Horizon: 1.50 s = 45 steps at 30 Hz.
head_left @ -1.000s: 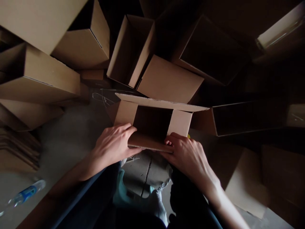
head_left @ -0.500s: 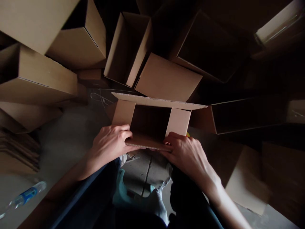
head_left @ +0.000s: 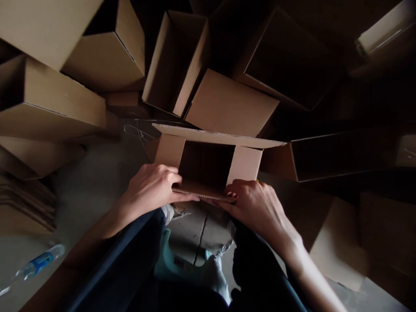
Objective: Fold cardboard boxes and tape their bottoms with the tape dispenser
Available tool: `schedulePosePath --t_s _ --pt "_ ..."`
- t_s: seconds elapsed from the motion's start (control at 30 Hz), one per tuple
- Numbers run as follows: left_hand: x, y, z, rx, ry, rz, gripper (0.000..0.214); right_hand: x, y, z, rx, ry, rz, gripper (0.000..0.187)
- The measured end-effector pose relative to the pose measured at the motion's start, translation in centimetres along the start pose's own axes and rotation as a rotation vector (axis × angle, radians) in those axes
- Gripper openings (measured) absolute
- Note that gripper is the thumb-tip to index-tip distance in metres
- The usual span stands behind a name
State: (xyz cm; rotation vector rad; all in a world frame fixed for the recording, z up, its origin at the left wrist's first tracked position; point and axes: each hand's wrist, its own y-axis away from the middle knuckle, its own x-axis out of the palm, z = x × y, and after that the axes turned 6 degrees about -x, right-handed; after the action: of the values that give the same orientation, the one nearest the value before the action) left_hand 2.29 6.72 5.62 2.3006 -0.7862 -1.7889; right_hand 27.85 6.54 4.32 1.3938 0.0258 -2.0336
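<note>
A cardboard box [head_left: 221,138] is in front of me, its opening facing up toward me. Both side flaps are folded inward over the opening, and the long far flap stands outward. My left hand [head_left: 154,184] grips the left end of the near flap, thumb underneath and fingers curled over the edge. At the right end of that same flap, my right hand [head_left: 251,197] pinches it in the same way. The box's interior is dark, and its lower part is hidden behind the near flap and my hands.
Open cardboard boxes [head_left: 61,99] crowd the left and far sides, and more stand in shadow on the right [head_left: 338,242]. Flattened cardboard [head_left: 26,203] is stacked at left. A plastic bottle [head_left: 40,262] lies on the floor. Below my hands is a teal stool [head_left: 172,260].
The near flap has tilted slightly up, with both hands still on it. My left hand has risen a little. The rest of the scene has barely shifted.
</note>
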Motion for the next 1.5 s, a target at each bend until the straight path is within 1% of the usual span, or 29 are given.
schedulePosePath --t_s 0.1,0.23,0.33,0.4,0.53,0.63,0.7,0.8,0.9,1.0,1.1,1.2,1.27,1.5 --pt "0.0 -0.2 0.2 0.044 0.017 -0.017 0.054 0.0 -0.2 0.0 0.016 -0.001 0.017 0.043" --pt "0.0 -0.5 0.3 0.097 0.041 -0.083 0.055 -0.2 -0.4 -0.1 0.039 -0.021 0.062 0.044" --pt "-0.1 -0.7 0.4 0.140 0.047 -0.138 0.056 -0.2 -0.1 -0.4 -0.010 -0.057 0.051 0.049" --pt "0.0 -0.9 0.5 0.188 0.065 -0.188 0.055 0.0 0.2 -0.6 -0.069 -0.060 -0.005 0.055" --pt "0.6 -1.4 1.1 0.274 0.069 -0.276 0.051 0.6 0.2 -1.0 -0.156 -0.003 -0.174 0.070" --pt "1.2 -2.4 1.5 0.283 0.040 -0.299 0.046 1.2 -0.7 -1.7 -0.194 0.060 -0.261 0.074" --pt "1.5 -3.2 1.8 0.291 0.022 -0.297 0.044 1.7 -1.6 -2.4 -0.198 0.082 -0.285 0.075" --pt "1.9 -4.1 2.0 0.306 -0.004 -0.287 0.046 2.4 -2.7 -3.4 -0.202 0.081 -0.285 0.074" --pt "2.2 -4.3 2.2 0.333 0.004 -0.328 0.046 3.0 -3.0 -4.0 -0.226 0.061 -0.329 0.068" --pt "2.4 -4.0 2.2 0.366 -0.005 -0.384 0.043 3.3 -2.5 -3.7 -0.282 0.086 -0.411 0.062" --pt "2.5 -3.7 2.2 0.387 -0.039 -0.426 0.043 3.4 -2.0 -2.8 -0.310 0.184 -0.487 0.056" --pt "2.5 -3.7 2.1 0.354 -0.045 -0.427 0.049 3.7 -1.7 -2.1 -0.256 0.258 -0.501 0.051" --pt "2.5 -3.7 2.0 0.324 -0.055 -0.407 0.053 3.9 -1.7 -1.9 -0.228 0.249 -0.490 0.049" --pt "2.6 -3.6 1.6 0.285 -0.080 -0.406 0.056 4.4 -1.8 -2.7 -0.251 0.157 -0.525 0.047"
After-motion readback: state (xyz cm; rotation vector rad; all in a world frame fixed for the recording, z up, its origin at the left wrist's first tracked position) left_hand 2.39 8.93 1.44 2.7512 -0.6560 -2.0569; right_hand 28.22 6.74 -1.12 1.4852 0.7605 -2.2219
